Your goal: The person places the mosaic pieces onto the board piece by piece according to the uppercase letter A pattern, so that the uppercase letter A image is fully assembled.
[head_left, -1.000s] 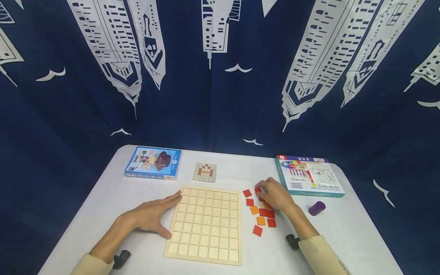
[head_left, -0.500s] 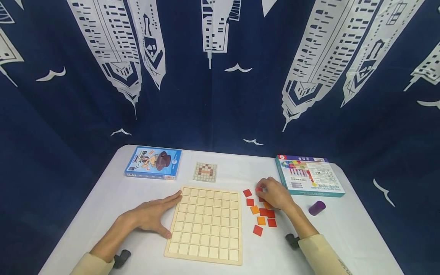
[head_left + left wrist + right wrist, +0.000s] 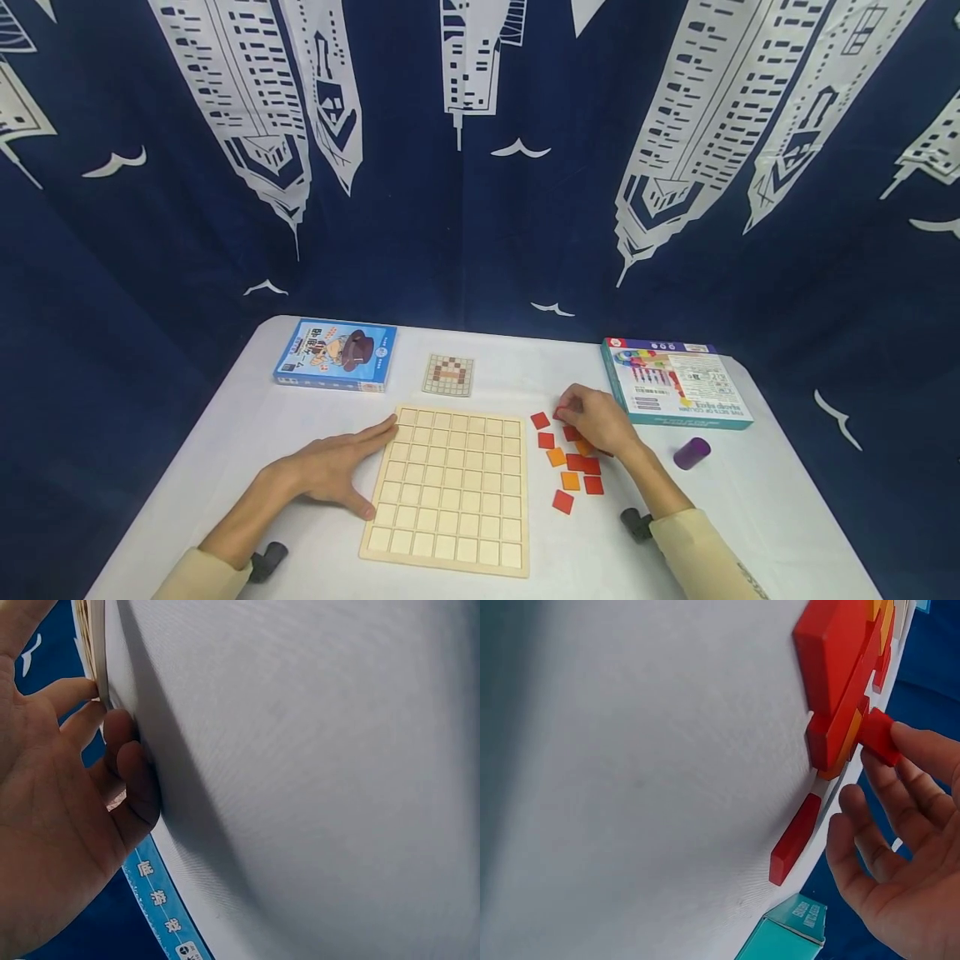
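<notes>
In the head view a wooden grid board [image 3: 450, 492] lies on the table. My left hand [image 3: 326, 471] rests along its left edge, fingers spread and thumb touching the lower side. The left wrist view shows that hand [image 3: 64, 787] with its fingertips by the board's edge. My right hand [image 3: 602, 422] is over a scatter of square tiles right of the board. In the right wrist view, its thumb and fingers pinch a red tile [image 3: 880, 736], tilted off the table. Below lie red tiles [image 3: 563, 502] and orange tiles [image 3: 570, 481], some partly hidden by the hand.
A small pattern card [image 3: 447, 375] lies beyond the board. A blue box [image 3: 334, 355] is at back left, a teal-edged box [image 3: 675, 385] at back right. A purple cylinder [image 3: 692, 453] lies right of my right hand. A dark blue curtain [image 3: 465, 225] hangs behind the table.
My right hand has pinched a red tile and raised it slightly from the pile, uncovering another red tile below. The left hand and the board stay in place.
</notes>
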Available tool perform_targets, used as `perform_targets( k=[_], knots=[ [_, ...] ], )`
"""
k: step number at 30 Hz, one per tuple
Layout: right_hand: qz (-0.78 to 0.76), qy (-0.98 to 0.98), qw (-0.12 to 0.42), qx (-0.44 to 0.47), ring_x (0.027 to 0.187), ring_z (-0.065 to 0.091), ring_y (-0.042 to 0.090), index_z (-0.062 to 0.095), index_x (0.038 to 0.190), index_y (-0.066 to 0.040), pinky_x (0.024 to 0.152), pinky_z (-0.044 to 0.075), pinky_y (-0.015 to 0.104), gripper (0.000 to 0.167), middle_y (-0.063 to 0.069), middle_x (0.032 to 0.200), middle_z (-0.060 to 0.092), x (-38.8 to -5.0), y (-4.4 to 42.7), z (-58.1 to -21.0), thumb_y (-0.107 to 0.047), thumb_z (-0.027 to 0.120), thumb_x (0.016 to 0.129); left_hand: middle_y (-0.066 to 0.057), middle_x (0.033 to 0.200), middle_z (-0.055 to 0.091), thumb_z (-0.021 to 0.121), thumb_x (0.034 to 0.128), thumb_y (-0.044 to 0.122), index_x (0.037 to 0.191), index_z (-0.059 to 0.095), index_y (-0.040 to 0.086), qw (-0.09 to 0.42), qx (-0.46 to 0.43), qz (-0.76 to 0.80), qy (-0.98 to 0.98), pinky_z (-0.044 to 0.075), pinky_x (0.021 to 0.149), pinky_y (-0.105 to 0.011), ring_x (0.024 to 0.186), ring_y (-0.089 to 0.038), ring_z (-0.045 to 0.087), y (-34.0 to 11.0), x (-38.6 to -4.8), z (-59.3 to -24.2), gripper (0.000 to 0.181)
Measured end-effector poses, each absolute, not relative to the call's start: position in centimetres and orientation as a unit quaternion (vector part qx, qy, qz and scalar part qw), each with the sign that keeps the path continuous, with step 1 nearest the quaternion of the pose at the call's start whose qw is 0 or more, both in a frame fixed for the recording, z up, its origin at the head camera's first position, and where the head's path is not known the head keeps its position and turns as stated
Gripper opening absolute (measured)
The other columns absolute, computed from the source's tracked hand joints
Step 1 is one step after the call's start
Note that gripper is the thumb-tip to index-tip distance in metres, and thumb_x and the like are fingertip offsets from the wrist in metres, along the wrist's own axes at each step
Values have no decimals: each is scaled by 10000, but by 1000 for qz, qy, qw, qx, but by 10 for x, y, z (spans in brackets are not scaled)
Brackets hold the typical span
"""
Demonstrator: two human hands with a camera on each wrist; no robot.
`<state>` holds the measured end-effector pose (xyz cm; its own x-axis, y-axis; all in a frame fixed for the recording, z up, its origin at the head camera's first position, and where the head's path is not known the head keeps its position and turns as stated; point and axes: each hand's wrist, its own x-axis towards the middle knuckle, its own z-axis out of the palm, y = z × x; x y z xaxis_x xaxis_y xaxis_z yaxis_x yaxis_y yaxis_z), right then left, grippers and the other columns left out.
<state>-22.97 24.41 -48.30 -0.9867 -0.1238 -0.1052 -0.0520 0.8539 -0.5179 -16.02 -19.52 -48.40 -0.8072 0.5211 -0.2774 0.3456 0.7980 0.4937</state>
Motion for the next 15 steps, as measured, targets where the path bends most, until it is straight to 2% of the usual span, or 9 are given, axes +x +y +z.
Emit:
perform_targets(
  k=[7, 15],
  knots=[
    [-314, 947, 48, -38, 719, 584, 179, 680, 1064, -145, 651, 531, 276, 178, 12, 884, 670, -231, 241, -479, -220, 752, 919, 71, 1691, 134, 885, 574, 635, 1606, 279, 217, 208, 230, 215, 926, 354, 1098, -640, 1486, -338, 322, -195, -160, -484, 1268],
    [-381, 922, 46, -47, 763, 609, 189, 691, 1046, -138, 660, 533, 268, 133, -3, 899, 705, -228, 230, -476, -206, 725, 937, 69, 1691, 135, 883, 563, 646, 1605, 283, 224, 207, 231, 214, 926, 355, 1095, -647, 1481, -345, 331, -195, -161, -485, 1274]
  ],
)
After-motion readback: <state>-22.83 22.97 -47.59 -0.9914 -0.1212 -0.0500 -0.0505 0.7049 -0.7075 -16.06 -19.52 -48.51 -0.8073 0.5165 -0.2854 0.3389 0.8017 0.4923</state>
